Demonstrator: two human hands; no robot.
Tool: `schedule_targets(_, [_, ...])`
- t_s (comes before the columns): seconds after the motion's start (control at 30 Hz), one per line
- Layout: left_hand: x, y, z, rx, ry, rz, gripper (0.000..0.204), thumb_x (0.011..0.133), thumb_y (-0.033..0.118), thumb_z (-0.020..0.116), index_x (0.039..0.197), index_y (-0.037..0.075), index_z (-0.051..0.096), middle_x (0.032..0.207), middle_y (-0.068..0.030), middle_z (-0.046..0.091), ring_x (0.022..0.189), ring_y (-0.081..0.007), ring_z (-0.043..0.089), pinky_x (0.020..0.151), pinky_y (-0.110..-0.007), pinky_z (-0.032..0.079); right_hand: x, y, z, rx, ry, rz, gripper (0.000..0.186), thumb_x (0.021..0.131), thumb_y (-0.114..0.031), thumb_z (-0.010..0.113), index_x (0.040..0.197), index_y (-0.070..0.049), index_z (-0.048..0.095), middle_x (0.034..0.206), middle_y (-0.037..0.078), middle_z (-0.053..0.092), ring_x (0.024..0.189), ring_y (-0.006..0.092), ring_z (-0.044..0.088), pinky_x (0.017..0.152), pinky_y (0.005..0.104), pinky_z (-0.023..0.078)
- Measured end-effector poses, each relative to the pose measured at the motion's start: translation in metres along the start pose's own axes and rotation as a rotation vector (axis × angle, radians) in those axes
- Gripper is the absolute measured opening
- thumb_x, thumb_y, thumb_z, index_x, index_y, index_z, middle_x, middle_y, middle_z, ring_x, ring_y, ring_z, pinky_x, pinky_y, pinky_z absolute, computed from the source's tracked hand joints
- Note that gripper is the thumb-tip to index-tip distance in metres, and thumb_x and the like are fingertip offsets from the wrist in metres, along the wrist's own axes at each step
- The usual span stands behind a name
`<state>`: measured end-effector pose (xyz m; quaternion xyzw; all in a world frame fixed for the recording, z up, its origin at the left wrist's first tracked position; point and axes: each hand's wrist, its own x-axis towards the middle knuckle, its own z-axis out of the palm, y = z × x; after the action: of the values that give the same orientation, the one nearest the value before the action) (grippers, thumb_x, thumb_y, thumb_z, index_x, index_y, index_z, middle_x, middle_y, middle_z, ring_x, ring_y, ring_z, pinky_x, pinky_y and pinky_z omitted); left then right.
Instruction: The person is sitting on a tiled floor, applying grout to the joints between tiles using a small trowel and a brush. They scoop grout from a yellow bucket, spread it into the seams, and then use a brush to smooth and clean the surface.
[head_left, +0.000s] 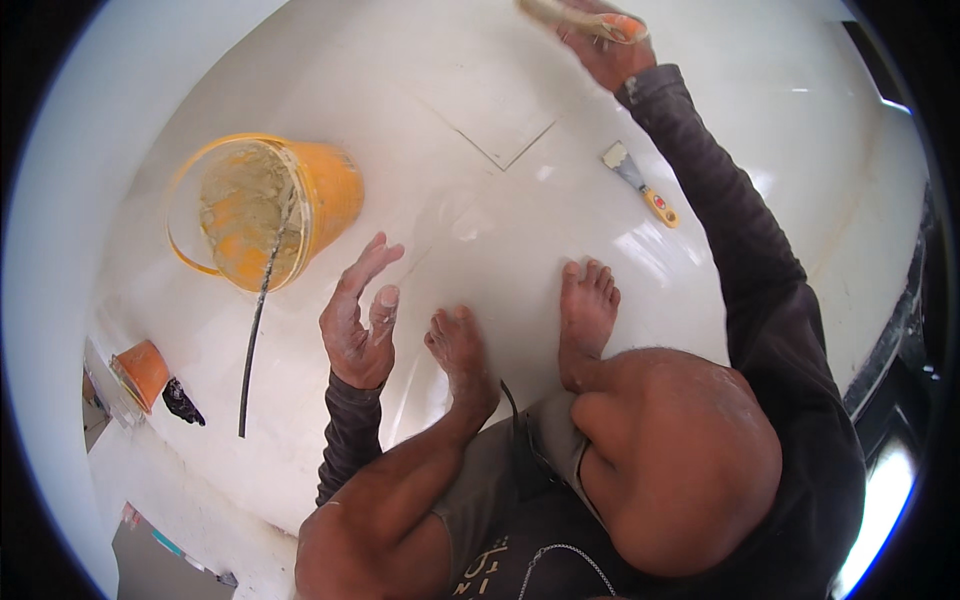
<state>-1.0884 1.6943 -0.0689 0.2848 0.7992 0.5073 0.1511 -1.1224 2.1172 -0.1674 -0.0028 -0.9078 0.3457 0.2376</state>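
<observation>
At the top of the view my right hand (600, 62), arm stretched far out, grips a trowel-like tool (560, 14) with an orange part and pale smears; its exact kind is unclear. My left hand (360, 325) hovers over the floor near my left foot, dusted white, thumb and fingers apart, holding nothing. Left of it, a yellow bucket (335, 190) contains beige paste (240, 195), with a dark rod (255, 345) leaning out over the rim. On the tiles below my right forearm lies a putty knife (640, 187) with a yellow handle and paste on its blade.
Glossy pale floor tiles (480, 215) stretch around my bare feet, with dark joint lines meeting in a corner ahead. A small orange pot (142, 372) lies tipped at the left beside a crumpled black scrap (183, 402). A white wall (110, 130) curves along the left.
</observation>
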Motion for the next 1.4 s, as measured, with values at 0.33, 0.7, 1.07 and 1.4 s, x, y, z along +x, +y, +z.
schedule_targets(0.33, [-0.043, -0.025, -0.014, -0.133, 0.246, -0.316, 0.034, 0.100, 0.020, 0.055, 0.123, -0.004, 0.058, 0.117, -0.0195, 0.064, 0.111, -0.0266, 0.062, 0.096, -0.039, 0.050, 0.035, -0.037, 0.075, -0.104, -0.108, -0.031, 0.036, 0.091, -0.040, 0.060, 0.121, -0.021, 0.067, 0.090, 0.012, 0.071, 0.086, 0.0326, 0.069, 0.079, 0.0421, 0.056])
schedule_targets(0.7, [-0.053, -0.053, -0.038, -0.268, 0.442, -0.568, 0.045, 0.100, 0.013, 0.048, 0.142, 0.001, 0.038, 0.130, -0.0194, 0.055, 0.116, -0.0321, 0.059, 0.091, -0.042, 0.055, 0.004, -0.047, 0.078, 0.042, -0.518, 0.077, 0.044, 0.081, -0.038, 0.071, 0.100, 0.002, 0.069, 0.091, 0.023, 0.070, 0.078, 0.0312, 0.070, 0.074, 0.0385, 0.055])
schedule_targets(1.07, [-0.001, -0.070, -0.126, -0.762, 0.626, -0.535, 0.060, 0.100, 0.043, 0.044, 0.144, 0.004, 0.033, 0.141, -0.0200, 0.046, 0.124, -0.0377, 0.053, 0.095, -0.055, 0.052, 0.063, -0.009, -0.006, 0.175, -0.310, 0.447, 0.040, 0.082, -0.039, 0.076, 0.094, -0.001, 0.070, 0.091, 0.012, 0.072, 0.075, 0.0191, 0.070, 0.067, 0.0371, 0.054])
schedule_targets(1.4, [-0.004, -0.090, -0.126, -0.601, 0.598, -0.587, 0.051, 0.096, 0.029, 0.055, 0.136, 0.001, 0.041, 0.136, -0.0189, 0.051, 0.120, -0.0336, 0.058, 0.092, -0.047, 0.056, -0.007, 0.011, 0.018, -0.079, -0.307, 0.454, 0.047, 0.084, -0.044, 0.073, 0.098, 0.000, 0.064, 0.079, 0.012, 0.066, 0.073, 0.0219, 0.065, 0.066, 0.0341, 0.052])
